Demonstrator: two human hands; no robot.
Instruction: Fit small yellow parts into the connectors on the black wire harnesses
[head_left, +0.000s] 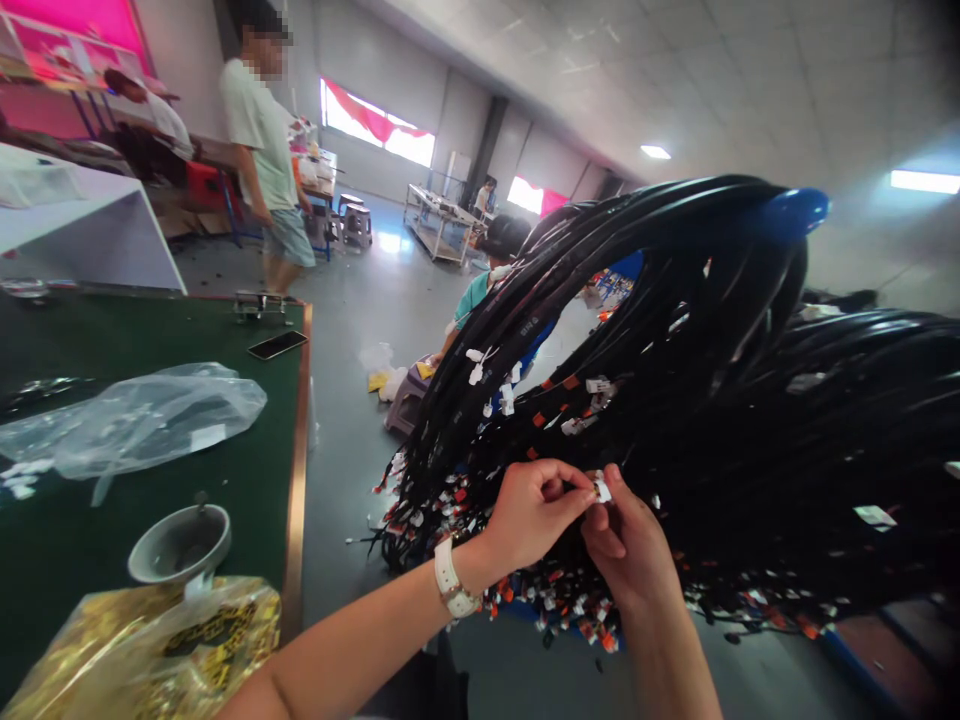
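Note:
Between the fingertips of both hands is a small white plug connector. My left hand, with a white watch on its wrist, pinches the connector from the left. On its other side, the thumb and fingers of my right hand close around it. Whatever wire runs from this connector is hidden by my fingers. Just behind my hands hangs a thick mass of black cables, looped over a blue rounded bar end. Many white, red and orange connectors dangle from the cable ends.
To the left stands a green-topped table with a wooden edge. On it are a grey bowl, a clear plastic bag, a bag of gold-coloured terminals and a phone. One person stands beyond; others sit farther off.

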